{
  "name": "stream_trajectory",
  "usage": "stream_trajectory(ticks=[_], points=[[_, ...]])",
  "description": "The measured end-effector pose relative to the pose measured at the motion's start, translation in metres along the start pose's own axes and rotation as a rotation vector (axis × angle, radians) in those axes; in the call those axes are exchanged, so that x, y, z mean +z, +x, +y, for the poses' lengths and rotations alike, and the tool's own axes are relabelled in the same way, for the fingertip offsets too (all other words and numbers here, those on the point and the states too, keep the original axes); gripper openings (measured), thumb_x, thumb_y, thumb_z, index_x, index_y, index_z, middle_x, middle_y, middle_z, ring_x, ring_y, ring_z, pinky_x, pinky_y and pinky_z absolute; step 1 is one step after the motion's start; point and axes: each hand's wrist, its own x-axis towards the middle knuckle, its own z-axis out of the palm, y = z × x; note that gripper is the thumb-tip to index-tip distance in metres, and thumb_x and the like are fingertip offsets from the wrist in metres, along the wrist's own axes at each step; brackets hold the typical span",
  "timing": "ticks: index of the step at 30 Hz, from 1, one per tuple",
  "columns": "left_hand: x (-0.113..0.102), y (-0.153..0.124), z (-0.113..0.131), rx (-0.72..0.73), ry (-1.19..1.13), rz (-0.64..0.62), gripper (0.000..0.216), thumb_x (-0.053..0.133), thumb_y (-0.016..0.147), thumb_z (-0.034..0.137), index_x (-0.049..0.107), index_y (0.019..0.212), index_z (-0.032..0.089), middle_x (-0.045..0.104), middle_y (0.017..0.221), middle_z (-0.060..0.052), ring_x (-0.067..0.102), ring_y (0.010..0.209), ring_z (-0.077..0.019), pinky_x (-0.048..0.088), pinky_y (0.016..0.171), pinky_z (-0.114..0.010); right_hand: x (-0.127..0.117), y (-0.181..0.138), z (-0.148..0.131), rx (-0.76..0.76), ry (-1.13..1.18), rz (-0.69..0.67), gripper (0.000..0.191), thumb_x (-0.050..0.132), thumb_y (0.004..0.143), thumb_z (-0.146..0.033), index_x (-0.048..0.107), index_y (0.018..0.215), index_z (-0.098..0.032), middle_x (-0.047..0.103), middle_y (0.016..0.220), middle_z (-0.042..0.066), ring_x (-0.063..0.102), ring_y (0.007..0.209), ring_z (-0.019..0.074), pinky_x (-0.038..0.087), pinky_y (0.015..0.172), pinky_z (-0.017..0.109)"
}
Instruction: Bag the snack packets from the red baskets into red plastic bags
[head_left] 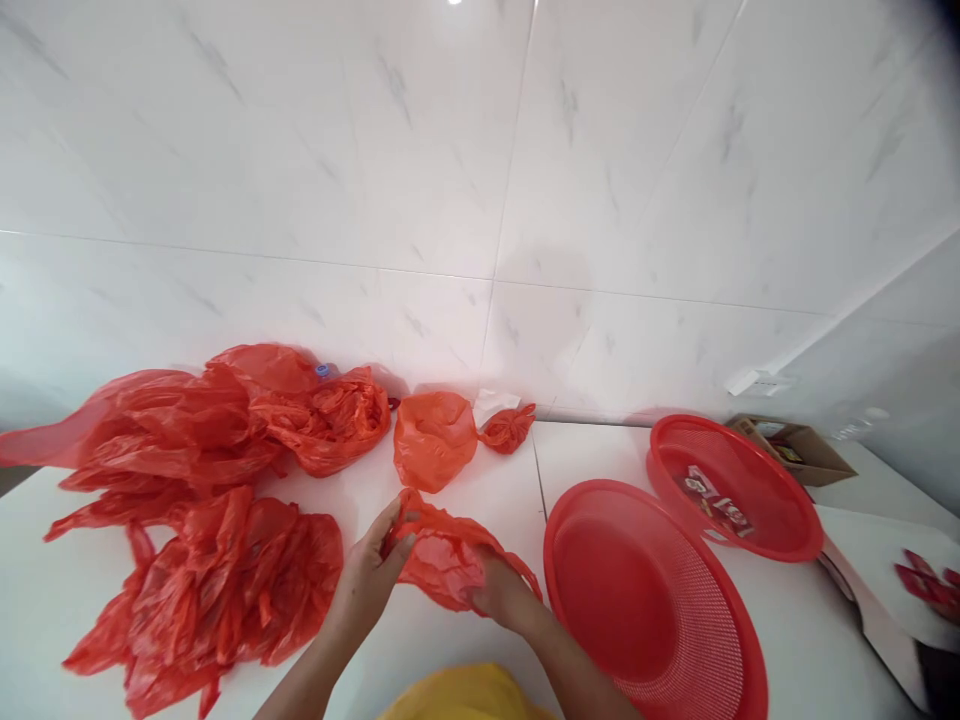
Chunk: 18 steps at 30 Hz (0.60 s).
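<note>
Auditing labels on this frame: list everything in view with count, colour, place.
held bag: 1, red, near table edge, between both hands
loose bags: heap, count unclear, red, table left
stuffed bag: 1, orange-red, centre back, near the wall
knotted bag: 1, red, small, just right of the stuffed bag
near basket: 1, red mesh, right of the hands
far basket: 1, red mesh, behind the near basket
packets: a few, red-white, inside the far basket
box: 1, brown cardboard, far right back
table: 1, white
wall: white marbled tiles
left hand: pinches the held bag's left edge
right hand: grips its right side
</note>
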Motion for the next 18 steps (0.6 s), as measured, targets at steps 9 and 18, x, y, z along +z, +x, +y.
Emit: stream_trajectory(ticks=[9, 18], points=[[0.015, 0.009, -0.04, -0.026, 0.208, -0.155, 0.063, 0.053, 0.081, 0.043, 0.041, 0.14, 0.025, 0.052, 0.139, -0.007, 0.054, 0.122, -0.0237, 0.044, 0.1, -0.036, -0.042, -0.041, -0.01, 0.038, 0.065, 0.211, 0.034, 0.052, 0.08, -0.029, 0.065, 0.11, -0.02, 0.068, 0.105, 0.007, 0.062, 0.094, 0.0202, 0.048, 0.083, 0.032], [0.017, 0.018, -0.064, 0.019, 0.278, -0.15, 0.066, 0.059, 0.077, 0.044, 0.041, 0.139, 0.03, 0.056, 0.136, -0.003, 0.066, 0.103, -0.0215, 0.054, 0.087, -0.03, -0.164, -0.088, 0.059, 0.231, 0.016, 1.038, 0.049, 0.059, 0.076, -0.042, 0.056, 0.121, -0.024, 0.053, 0.131, 0.007, 0.046, 0.123, 0.0276, 0.043, 0.098, 0.041]])
